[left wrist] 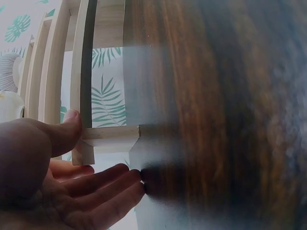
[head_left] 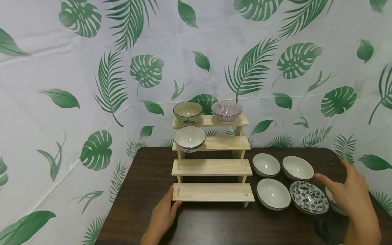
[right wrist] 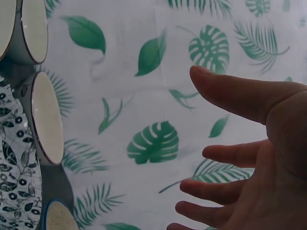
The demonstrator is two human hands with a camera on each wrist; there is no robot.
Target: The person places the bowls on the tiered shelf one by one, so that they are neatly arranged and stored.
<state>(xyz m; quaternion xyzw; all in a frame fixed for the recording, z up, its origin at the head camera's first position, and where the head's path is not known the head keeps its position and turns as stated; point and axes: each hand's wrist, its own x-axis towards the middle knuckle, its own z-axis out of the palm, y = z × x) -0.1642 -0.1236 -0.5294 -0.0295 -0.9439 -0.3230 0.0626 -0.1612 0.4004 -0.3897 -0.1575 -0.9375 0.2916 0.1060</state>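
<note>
At the left end of the wooden stepped stand's lowest step (head_left: 212,192), my left hand (head_left: 162,212) grips the board. In the left wrist view its thumb (left wrist: 72,125) lies against the board's edge, the index finger behind the end and the other fingers stretched out below. My right hand (head_left: 350,189) is raised over the bowls at the right, thumb and fingers spread, holding nothing. Beneath it, a pale bowl (head_left: 335,204) is partly hidden. Left of that bowl lies a black-and-white floral bowl (head_left: 308,198). A cream bowl (head_left: 297,167) stands behind, near the thumb.
Two more white bowls (head_left: 266,165) stand close to the stand's right side. The top step carries a speckled greenish bowl (head_left: 187,111) and a purple-striped bowl (head_left: 226,110). A white bowl with a dark rim (head_left: 190,137) sits on the step below. A leaf-print cloth (head_left: 183,51) hangs behind the dark table (head_left: 211,226).
</note>
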